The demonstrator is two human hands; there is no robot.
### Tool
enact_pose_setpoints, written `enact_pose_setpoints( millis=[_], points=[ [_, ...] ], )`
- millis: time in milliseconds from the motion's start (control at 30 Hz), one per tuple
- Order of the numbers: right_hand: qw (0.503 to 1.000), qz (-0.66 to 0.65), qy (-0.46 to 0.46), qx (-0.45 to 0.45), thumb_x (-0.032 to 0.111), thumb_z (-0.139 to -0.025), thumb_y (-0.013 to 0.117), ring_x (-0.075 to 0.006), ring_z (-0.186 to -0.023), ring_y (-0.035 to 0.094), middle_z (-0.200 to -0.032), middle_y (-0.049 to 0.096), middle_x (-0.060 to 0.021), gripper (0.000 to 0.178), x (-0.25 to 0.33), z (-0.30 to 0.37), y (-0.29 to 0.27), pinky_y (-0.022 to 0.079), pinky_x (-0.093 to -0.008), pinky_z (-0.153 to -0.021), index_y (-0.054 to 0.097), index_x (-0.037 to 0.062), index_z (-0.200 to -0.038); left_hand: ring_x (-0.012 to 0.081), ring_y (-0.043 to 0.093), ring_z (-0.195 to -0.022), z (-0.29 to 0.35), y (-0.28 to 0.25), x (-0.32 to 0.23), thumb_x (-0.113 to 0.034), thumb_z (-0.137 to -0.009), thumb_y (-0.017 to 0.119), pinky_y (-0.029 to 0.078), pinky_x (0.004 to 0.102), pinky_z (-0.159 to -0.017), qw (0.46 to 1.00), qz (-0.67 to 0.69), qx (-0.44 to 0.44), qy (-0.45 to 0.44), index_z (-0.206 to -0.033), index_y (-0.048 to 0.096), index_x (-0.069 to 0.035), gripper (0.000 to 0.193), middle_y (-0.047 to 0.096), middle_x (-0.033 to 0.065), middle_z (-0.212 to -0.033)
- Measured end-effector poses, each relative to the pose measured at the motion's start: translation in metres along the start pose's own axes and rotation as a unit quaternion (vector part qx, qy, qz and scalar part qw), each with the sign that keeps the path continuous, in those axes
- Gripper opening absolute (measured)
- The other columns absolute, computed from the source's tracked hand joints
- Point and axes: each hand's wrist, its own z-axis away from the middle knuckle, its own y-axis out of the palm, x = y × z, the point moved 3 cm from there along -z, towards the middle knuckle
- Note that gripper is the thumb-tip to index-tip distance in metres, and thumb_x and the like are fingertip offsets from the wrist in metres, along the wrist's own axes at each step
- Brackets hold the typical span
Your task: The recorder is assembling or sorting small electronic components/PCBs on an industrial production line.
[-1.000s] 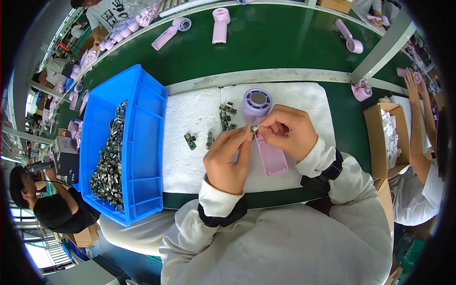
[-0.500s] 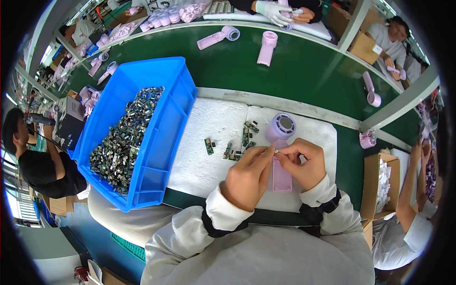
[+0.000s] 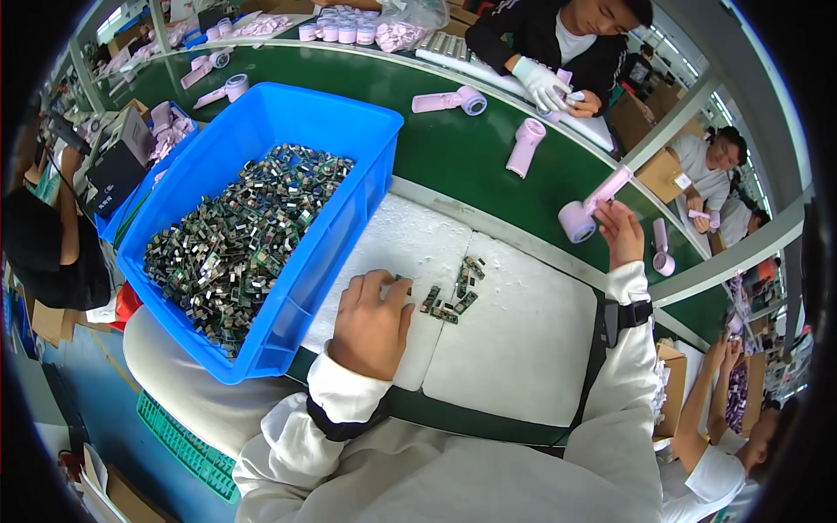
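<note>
My left hand (image 3: pixel 370 322) is low over the white foam board (image 3: pixel 514 357), its fingers curled around a small green circuit board (image 3: pixel 400 278) that is mostly hidden by them. Several more circuit boards (image 3: pixel 449 309) lie in a loose cluster just to the right. Farther out, over the green conveyor belt, my right hand (image 3: pixel 622 231) is stretched forward with its fingers extended and apart. Its fingertips are at the neck of a pink handheld fan (image 3: pixel 577 221), whose round head points toward me and whose handle points away to the right.
A blue bin (image 3: pixel 261 349) full of circuit boards stands at my left, over my leg. Other pink fans (image 3: pixel 526 146) lie along the belt (image 3: pixel 392 78). Across it, a person with a gloved hand (image 3: pixel 542 85) works. A metal post (image 3: pixel 741 248) rises at the right.
The pink fan has gone from the foam to the belt with my right hand. My left hand has moved left, onto the lone circuit board. The view has shifted.
</note>
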Motion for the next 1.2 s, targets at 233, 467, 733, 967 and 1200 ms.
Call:
enact_pose_setpoints(
  millis=[233, 467, 733, 967, 1200],
  points=[
    [0.968, 0.237, -0.054, 0.060, 0.034, -0.093, 0.070, -0.0148, -0.100, 0.065, -0.111, 0.069, -0.0074, 0.046, -0.034, -0.079, 0.060, 0.050, -0.0283, -0.082, 0.057, 0.0109, -0.130, 0.0353, 0.059, -0.094, 0.003, -0.003, 0.005, -0.003, -0.080, 0.072, 0.050, 0.0436, -0.083, 0.999, 0.022, 0.017, 0.017, -0.098, 0.066, -0.005, 0.020, 0.060, 0.0138, -0.101],
    [0.823, 0.567, -0.020, 0.030, 0.064, -0.075, 0.072, -0.0384, -0.116, 0.063, -0.127, 0.062, -0.0211, 0.088, -0.063, -0.101, 0.144, 0.051, -0.0444, -0.097, 0.047, 0.0185, -0.145, 0.0366, 0.059, -0.096, 0.000, -0.006, 0.003, 0.001, -0.081, 0.069, 0.050, 0.0441, -0.084, 0.996, 0.055, 0.058, 0.034, -0.100, 0.064, -0.003, 0.020, 0.061, 0.0161, -0.102],
    [0.938, 0.321, 0.115, 0.064, 0.037, -0.084, 0.062, -0.0359, -0.102, 0.068, -0.113, 0.068, -0.0187, 0.066, -0.025, -0.082, 0.141, 0.056, -0.0396, -0.093, 0.047, 0.0165, -0.145, 0.0387, 0.063, -0.093, 0.005, -0.015, 0.008, 0.006, -0.087, 0.062, 0.052, 0.0444, -0.080, 0.992, 0.099, 0.071, 0.032, -0.109, 0.065, 0.001, 0.023, 0.066, 0.0205, -0.101],
    [0.923, -0.162, 0.245, 0.249, 0.010, -0.092, 0.054, -0.0194, -0.091, 0.068, -0.119, 0.064, -0.0186, 0.068, 0.017, 0.016, 0.085, 0.058, -0.0297, -0.089, 0.031, 0.0124, -0.156, 0.0353, 0.066, -0.086, 0.000, -0.013, 0.009, 0.006, -0.091, 0.058, 0.053, 0.0397, -0.077, 0.993, 0.090, 0.070, 0.024, -0.107, 0.066, 0.003, 0.019, 0.068, 0.0204, -0.096],
    [0.885, -0.095, 0.236, 0.390, 0.005, -0.091, 0.054, -0.0171, -0.080, 0.068, -0.117, 0.066, -0.0186, 0.082, 0.028, 0.140, 0.065, 0.059, -0.0292, -0.072, 0.014, 0.0212, -0.161, 0.0302, 0.070, -0.082, -0.003, -0.013, -0.014, 0.007, -0.092, 0.058, 0.055, 0.0350, -0.074, 0.986, 0.143, 0.088, -0.022, -0.108, 0.069, 0.003, 0.019, 0.070, 0.0197, -0.094]
  ],
)
